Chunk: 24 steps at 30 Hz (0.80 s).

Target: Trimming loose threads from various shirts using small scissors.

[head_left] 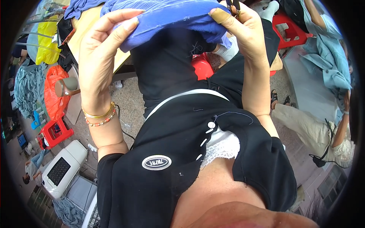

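Black garment (182, 125) lies nearest, loose threads visible. Left hand (100, 53) and right hand (243, 34) pinch the blue fabric (171, 17) taut; small snips (235, 7) ready; trimming appears unfinished.

Oval label (156, 162), dark centre with silvery-white rim, sewn on the black garment at lower centre, just left of the row of white buttons. Yellow plastic bag (47, 41) at upper left, beside the wooden counter (85, 36). Orange-red plastic bag (55, 93) below it, on the floor. No screens or signs discernible.
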Each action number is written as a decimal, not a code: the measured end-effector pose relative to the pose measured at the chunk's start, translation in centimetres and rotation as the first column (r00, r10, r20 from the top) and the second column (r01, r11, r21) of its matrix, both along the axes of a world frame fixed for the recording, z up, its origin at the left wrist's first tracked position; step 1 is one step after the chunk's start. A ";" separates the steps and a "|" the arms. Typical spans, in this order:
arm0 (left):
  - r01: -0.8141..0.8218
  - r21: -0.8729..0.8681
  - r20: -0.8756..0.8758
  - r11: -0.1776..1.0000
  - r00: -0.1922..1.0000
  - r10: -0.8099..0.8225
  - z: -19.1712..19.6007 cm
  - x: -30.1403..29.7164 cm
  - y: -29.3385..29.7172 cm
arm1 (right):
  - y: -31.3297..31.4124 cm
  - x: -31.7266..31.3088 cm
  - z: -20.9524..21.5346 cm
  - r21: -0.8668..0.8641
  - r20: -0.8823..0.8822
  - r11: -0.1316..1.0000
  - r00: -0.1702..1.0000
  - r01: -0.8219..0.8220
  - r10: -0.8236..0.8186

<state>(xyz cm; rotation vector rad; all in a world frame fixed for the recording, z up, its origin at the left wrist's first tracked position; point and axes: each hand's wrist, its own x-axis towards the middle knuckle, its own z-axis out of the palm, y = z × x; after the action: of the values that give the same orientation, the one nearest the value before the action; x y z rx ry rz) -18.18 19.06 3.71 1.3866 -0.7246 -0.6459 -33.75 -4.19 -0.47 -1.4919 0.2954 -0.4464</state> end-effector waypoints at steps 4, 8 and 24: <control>0.033 -0.048 -0.083 0.998 0.996 -0.037 -0.7 1.1 -0.2 | -2.2 2.4 -4.3 -0.054 0.695 0.946 0.668 -0.320 0.265; 0.019 -0.066 -0.063 0.998 0.998 -0.023 -0.1 1.4 -0.3 | -0.9 0.0 -1.2 -0.001 0.144 0.993 0.983 0.116 -0.115; -0.509 -0.070 0.950 0.858 0.228 0.212 -5.3 9.9 -4.1 | -4.6 -3.8 4.3 0.278 0.636 0.958 0.733 0.072 -0.240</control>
<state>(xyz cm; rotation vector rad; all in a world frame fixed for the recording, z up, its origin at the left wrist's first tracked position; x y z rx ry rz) -8.32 14.99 -1.63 2.1040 -1.1846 0.6473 -37.59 -8.77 3.88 -0.9886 -0.1018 -1.0177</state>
